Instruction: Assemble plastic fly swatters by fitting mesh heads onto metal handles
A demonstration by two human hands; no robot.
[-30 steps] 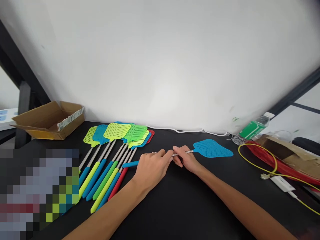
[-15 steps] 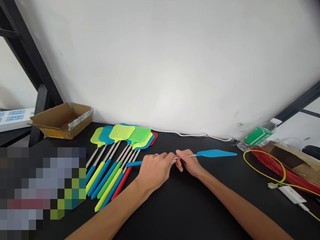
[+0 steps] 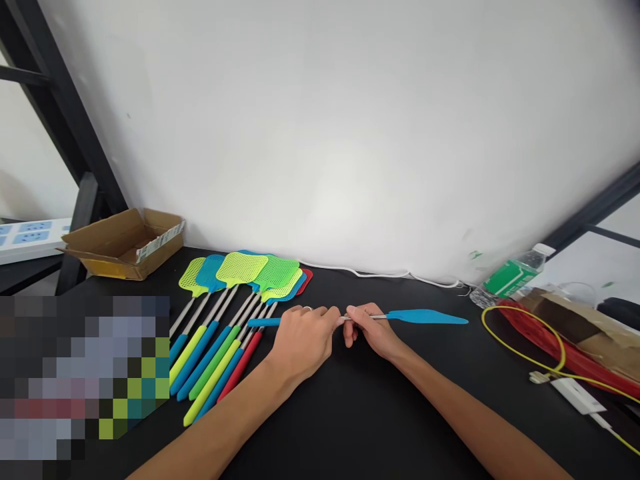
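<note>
A blue fly swatter [image 3: 427,317] lies level across both hands, its flat head seen nearly edge-on to the right and its blue handle end sticking out to the left. My left hand [image 3: 307,340] is closed round the handle side, with a ring on one finger. My right hand [image 3: 373,328] pinches the thin metal shaft close to the head. Only a short bit of shaft shows between the two hands. Left of my hands, several more swatters lie fanned out, among them a yellow-green swatter [image 3: 242,269], a green swatter [image 3: 278,273] and a red-handled swatter [image 3: 241,367].
An open cardboard box [image 3: 115,247] stands at the back left near a white power strip [image 3: 35,232]. On the right are a plastic bottle [image 3: 513,279], a yellow cable [image 3: 563,343], a white adapter [image 3: 579,395] and red wrapping [image 3: 537,337]. A white cord [image 3: 380,274] runs along the wall.
The swatter's head has dipped a little, so the swatter lies more level. Both hands keep their grip. The whole view has shifted slightly.
</note>
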